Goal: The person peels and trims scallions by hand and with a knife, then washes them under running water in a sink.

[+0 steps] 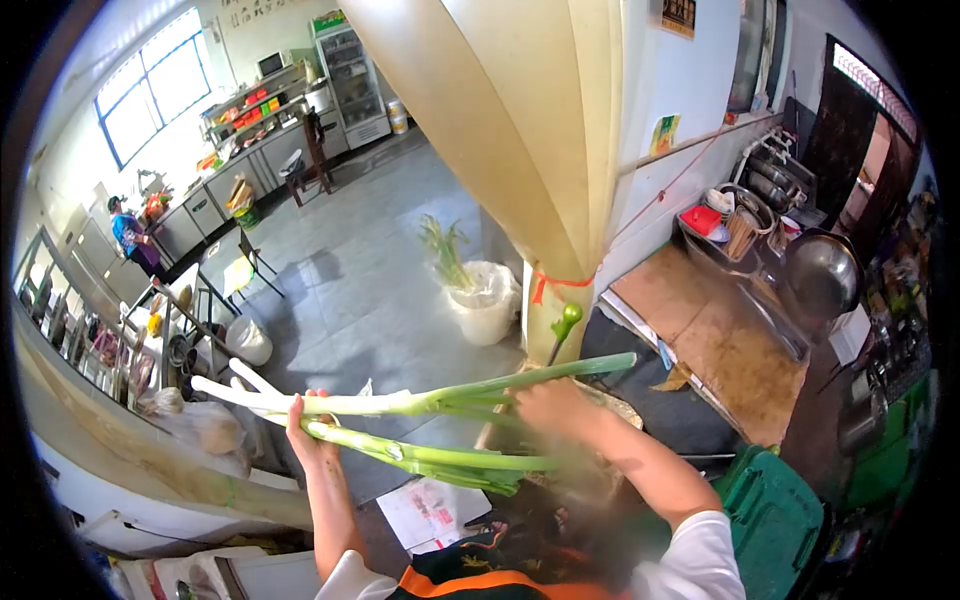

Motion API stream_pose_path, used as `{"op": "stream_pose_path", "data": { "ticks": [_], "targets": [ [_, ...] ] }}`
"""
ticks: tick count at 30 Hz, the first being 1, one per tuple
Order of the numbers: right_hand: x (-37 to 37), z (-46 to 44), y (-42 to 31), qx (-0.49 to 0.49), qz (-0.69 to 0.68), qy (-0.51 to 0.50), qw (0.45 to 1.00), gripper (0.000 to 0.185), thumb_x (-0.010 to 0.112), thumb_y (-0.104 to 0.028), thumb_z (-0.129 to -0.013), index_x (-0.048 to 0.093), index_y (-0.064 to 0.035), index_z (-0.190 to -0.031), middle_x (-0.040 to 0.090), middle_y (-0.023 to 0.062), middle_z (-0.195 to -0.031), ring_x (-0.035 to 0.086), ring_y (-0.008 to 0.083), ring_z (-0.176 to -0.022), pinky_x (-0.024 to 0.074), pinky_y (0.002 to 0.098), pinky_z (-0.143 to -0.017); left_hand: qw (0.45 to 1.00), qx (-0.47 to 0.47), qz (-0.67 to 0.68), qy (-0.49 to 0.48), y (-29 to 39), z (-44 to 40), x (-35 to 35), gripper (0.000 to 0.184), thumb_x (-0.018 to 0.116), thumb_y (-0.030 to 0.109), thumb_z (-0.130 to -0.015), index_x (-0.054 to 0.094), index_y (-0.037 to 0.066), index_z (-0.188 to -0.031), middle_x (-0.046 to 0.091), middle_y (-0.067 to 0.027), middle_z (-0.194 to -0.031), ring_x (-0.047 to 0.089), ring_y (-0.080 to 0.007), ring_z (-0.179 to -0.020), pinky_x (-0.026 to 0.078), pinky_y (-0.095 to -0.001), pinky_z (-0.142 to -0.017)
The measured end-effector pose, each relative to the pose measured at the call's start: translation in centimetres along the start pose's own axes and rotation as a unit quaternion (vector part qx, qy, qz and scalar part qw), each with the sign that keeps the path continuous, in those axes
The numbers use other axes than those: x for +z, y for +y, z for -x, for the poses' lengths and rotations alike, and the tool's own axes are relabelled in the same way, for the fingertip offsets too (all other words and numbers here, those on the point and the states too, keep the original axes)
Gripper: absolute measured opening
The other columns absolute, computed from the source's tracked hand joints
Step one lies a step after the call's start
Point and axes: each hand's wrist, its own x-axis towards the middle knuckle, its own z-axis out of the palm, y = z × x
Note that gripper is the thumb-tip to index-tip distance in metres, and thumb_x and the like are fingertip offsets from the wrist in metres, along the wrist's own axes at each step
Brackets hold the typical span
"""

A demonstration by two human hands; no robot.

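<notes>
Several long, large scallions (470, 456) lie across my view, white stalks at the left and green leaves at the right. My left hand (318, 425) is closed around their pale stalks. My right hand (558, 408) is beside the green leaves, smeared by motion, so its grip on them cannot be made out. Below it, a bin or basket (590, 484) is partly hidden by my forearm and blur.
A white bucket (484, 318) with greens stands by a curtained pillar (520, 120). Right are a brown board (715, 325), a metal basin (822, 272) and a green bin lid (770, 515). Another person (130, 235) stands at the far-left counter. A white bucket (249, 342) sits left.
</notes>
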Motion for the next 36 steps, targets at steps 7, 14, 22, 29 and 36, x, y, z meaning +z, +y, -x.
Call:
{"op": "stream_pose_path", "data": {
  "ticks": [7, 14, 22, 29, 36],
  "targets": [
    [-1.3, -0.1, -2.2, -0.114, 0.078, 0.025, 0.990, 0.021, 0.047, -0.012, -0.072, 0.052, 0.0024, -0.087, 0.055, 0.0103, -0.061, 0.056, 0.0208, -0.047, 0.0455, 0.0307, -0.040, 0.999, 0.042, -0.022, 0.021, 0.6, 0.4, 0.3, 0.025, 0.059, 0.011, -0.072, 0.043, 0.003, -0.089, 0.053, -0.0093, -0.079, 0.056, -0.0233, -0.074, 0.045, -0.0188, -0.040],
    [0.4, -0.1, -2.0, -0.057, 0.044, 0.113, 0.991, 0.015, 0.047, -0.013, -0.074, 0.050, -0.0026, -0.063, 0.047, 0.0070, -0.042, 0.052, 0.0180, -0.040, 0.0443, 0.0290, -0.040, 0.999, 0.034, -0.015, 0.033, 0.7, 1.1, -0.4, 0.024, 0.059, 0.011, -0.071, 0.044, 0.003, -0.088, 0.053, -0.0093, -0.078, 0.057, -0.0231, -0.073, 0.045, -0.0190, -0.039],
    [3.4, 5.0, 7.8, 0.617, -0.585, 0.410, 0.329, 0.029, 0.039, -0.022, -0.080, 0.039, -0.0122, -0.054, 0.032, -0.0026, -0.047, 0.033, 0.0118, -0.042, 0.0323, 0.0273, -0.038, 0.992, 0.115, -0.043, -0.037, 3.1, -1.3, -3.9, 0.022, 0.050, 0.015, -0.077, 0.046, -0.002, -0.091, 0.052, -0.0114, -0.082, 0.053, -0.0242, -0.082, 0.045, -0.0358, -0.077],
    [4.2, 9.3, 10.9, 0.459, -0.077, 0.169, 0.869, 0.062, 0.055, -0.029, -0.076, 0.028, 0.0014, -0.123, 0.038, 0.0214, -0.118, 0.038, 0.0325, -0.109, 0.0297, 0.0411, -0.091, 0.983, 0.175, -0.010, 0.047, 6.1, -1.8, -3.5, 0.026, 0.057, 0.014, -0.075, 0.045, -0.001, -0.094, 0.052, -0.0102, -0.086, 0.053, -0.0248, -0.083, 0.045, -0.0357, -0.074],
    [-3.6, -0.4, 0.9, 0.059, 0.062, 0.129, 0.988, 0.052, 0.045, -0.033, -0.079, 0.026, -0.0136, -0.124, 0.031, 0.0133, -0.125, 0.022, 0.0312, -0.120, 0.0160, 0.0517, -0.096, 0.993, 0.114, -0.008, 0.013, 5.1, -1.3, -2.6, 0.027, 0.059, 0.016, -0.074, 0.046, 0.001, -0.091, 0.053, -0.0097, -0.083, 0.054, -0.0234, -0.083, 0.047, -0.0340, -0.072]
  ]
}}
